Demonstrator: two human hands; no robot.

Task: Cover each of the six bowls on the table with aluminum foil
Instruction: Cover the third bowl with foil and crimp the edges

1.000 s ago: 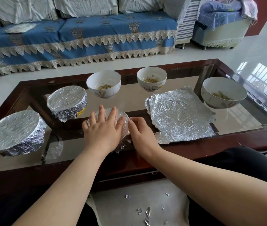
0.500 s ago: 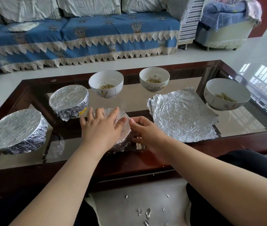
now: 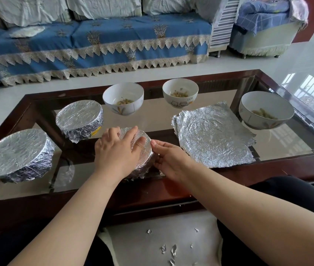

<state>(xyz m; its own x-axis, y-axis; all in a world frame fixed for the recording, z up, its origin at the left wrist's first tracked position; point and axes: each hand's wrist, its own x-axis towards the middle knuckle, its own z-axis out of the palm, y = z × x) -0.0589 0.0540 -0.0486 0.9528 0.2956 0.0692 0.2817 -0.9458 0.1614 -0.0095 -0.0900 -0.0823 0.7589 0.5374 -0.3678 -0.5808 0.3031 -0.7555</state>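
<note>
A small bowl wrapped in foil stands near the table's front edge. My left hand lies flat on its top with the fingers spread. My right hand touches the foil at the bowl's right side, thumb along the rim. Two more foil-covered bowls stand to the left: a large one and a middle one. Three white bowls with food stand uncovered: one at the back centre, one with a cat print, and one at the right. A stack of loose foil sheets lies flat right of my hands.
The glass table top has a dark wooden frame. Small foil scraps lie on the floor between my knees. A blue covered sofa stands behind the table, and a footstool at the back right.
My left hand has turned and slid leftward on the bowl's foil top. My right hand has shifted along the bowl's right side, with its fingers lower on the foil.
</note>
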